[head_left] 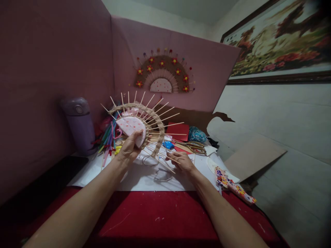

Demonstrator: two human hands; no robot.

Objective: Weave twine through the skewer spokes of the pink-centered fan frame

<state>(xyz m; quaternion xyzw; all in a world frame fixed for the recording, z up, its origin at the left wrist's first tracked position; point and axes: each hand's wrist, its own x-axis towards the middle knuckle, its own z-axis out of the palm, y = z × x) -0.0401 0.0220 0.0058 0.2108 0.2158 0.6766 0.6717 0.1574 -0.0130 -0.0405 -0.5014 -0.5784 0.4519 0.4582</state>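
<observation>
A half-round fan-like craft has a white, red-dotted padded centre, thin wooden sticks spreading outward and a woven band of brown twine across them. My left hand grips it by the padded centre, thumb on the front face. At its lower right sticks, my right hand has its fingers closed together; what they pinch is too small to tell. Below the band hangs a loop of twine over the white paper.
A finished-looking flowered half-round piece hangs on the pink board. A purple bottle stands left, beside coloured pipe cleaners. Scissors, blue yarn, a blue packet and flower stickers lie right.
</observation>
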